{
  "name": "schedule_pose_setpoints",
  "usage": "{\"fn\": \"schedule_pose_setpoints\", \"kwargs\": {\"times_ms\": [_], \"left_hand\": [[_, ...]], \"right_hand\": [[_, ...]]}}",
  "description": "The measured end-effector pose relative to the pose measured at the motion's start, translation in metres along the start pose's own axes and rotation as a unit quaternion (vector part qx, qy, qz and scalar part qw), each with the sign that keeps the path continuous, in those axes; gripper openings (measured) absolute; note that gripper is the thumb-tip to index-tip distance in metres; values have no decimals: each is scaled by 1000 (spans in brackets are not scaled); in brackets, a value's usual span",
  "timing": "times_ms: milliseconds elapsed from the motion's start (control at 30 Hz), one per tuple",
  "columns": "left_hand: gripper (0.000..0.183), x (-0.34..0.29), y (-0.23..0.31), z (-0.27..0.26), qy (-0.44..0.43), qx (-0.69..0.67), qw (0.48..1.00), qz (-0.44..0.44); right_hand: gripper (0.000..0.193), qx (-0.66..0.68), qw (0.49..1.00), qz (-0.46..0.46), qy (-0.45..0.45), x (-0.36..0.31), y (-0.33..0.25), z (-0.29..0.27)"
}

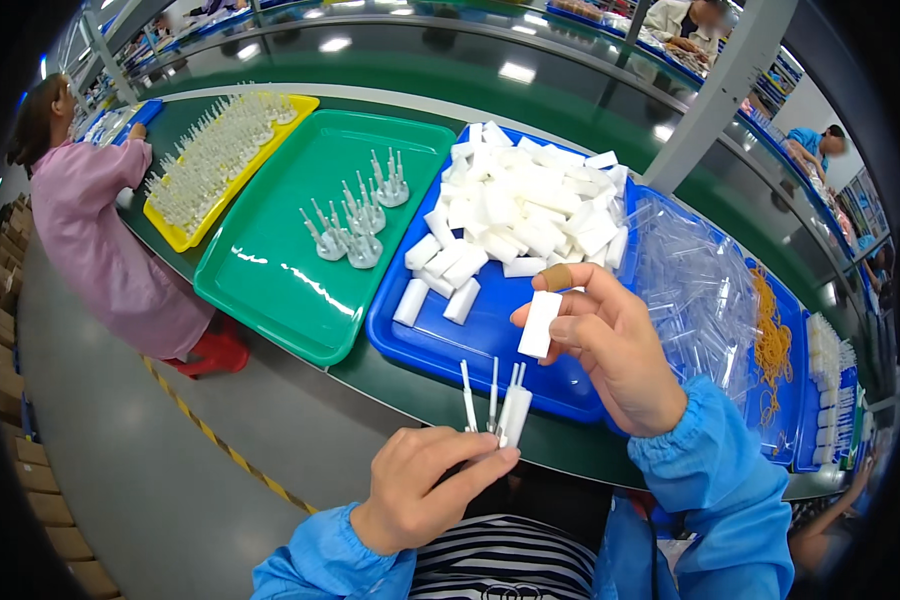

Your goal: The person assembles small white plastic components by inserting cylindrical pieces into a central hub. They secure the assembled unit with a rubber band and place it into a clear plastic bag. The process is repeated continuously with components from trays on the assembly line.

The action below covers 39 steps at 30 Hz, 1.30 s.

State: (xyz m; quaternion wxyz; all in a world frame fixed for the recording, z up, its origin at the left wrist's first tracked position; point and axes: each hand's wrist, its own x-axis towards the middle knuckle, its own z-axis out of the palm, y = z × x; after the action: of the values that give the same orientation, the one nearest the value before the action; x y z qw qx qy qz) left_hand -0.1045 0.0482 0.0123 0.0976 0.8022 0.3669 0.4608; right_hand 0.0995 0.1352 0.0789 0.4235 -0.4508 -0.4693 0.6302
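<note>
My left hand (425, 485) is closed on a pronged piece (493, 395) with thin white rods pointing up; its base is hidden by the fingers. A white foam block (516, 415) stands among the rods, with rod tips showing above it. Just above, my right hand (615, 350) pinches another white foam block (539, 325) between thumb and fingers, apart from the rods. A tan wrap covers one fingertip of that hand. Beyond it, a blue tray (420, 340) carries a heap of white foam blocks (530, 205).
Left of the blue tray, a green tray (270, 260) bears several pronged pieces (358, 225). A yellow tray (185, 238) full of them lies farther left, near a person in pink (120, 240). To the right are clear plastic sleeves (695, 290) and rubber bands (770, 340). A metal post (715, 95) rises behind.
</note>
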Motion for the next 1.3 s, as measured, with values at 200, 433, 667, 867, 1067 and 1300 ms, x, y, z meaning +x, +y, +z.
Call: {"fn": "schedule_pose_setpoints", "kwargs": {"times_ms": [200, 433, 667, 867, 1067, 1300], "left_hand": [[33, 2, 7, 9, 0, -37, 999, 13], [36, 2, 13, 13, -3, -65, 998, -13], [38, 5, 11, 16, -12, -70, 997, -20], [40, 2, 7, 17, 37, -73, 997, -14], [42, -4, -8, 22, 94, -91, 991, -8], [36, -7, -16, 16, 144, -116, 978, -95]], "right_hand": [[35, 49, 997, 29, -58, -14, 13, -13], [26, 24, 994, -42, -97, -23, 22, -25], [27, -55, 987, -99, -115, -23, 24, -26], [30, -104, 971, -97, -193, -25, 18, -24], [32, -183, 951, -96, -231, -29, 19, -18], [37, -211, 945, -197, -155, 4, 17, 2]]}}
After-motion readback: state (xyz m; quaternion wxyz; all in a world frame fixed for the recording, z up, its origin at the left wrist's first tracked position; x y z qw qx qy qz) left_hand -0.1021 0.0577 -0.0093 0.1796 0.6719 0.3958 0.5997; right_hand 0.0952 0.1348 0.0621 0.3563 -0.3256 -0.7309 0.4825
